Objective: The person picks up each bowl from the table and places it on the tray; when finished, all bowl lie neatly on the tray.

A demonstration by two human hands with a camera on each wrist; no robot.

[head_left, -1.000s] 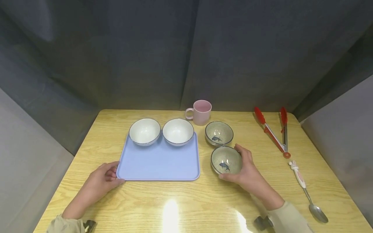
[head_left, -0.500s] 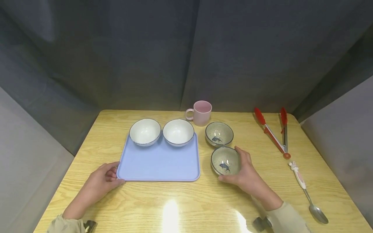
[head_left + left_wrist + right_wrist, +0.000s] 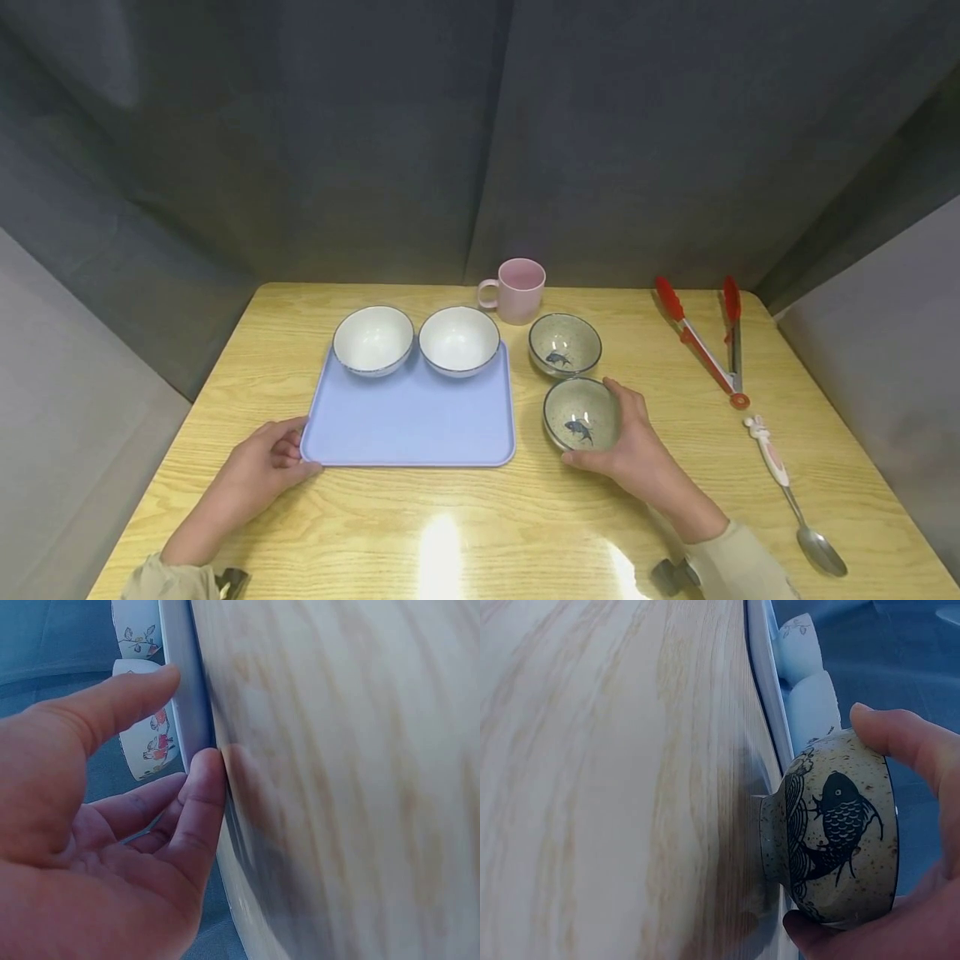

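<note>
My right hand (image 3: 632, 442) grips a speckled beige bowl (image 3: 576, 413) with a dark blue fish inside. In the right wrist view, my thumb lies at the rim of this bowl (image 3: 840, 825), and its foot is down by the wooden table. A matching fish bowl (image 3: 564, 344) stands right behind it. My left hand (image 3: 258, 467) holds the front left corner of a light blue tray (image 3: 420, 429), thumb and fingers at its edge. Toward the tray's back sit two white bowls, a left one (image 3: 372, 340) and a right one (image 3: 459, 342), side by side.
A pink mug (image 3: 519, 290) stands behind the tray at the table's back edge. Red-tipped tongs (image 3: 705, 350) lie spread at the back right, with a rabbit-handled spoon (image 3: 787, 492) in front of them. A dark curtain (image 3: 360, 142) hangs behind the wooden table (image 3: 375, 533).
</note>
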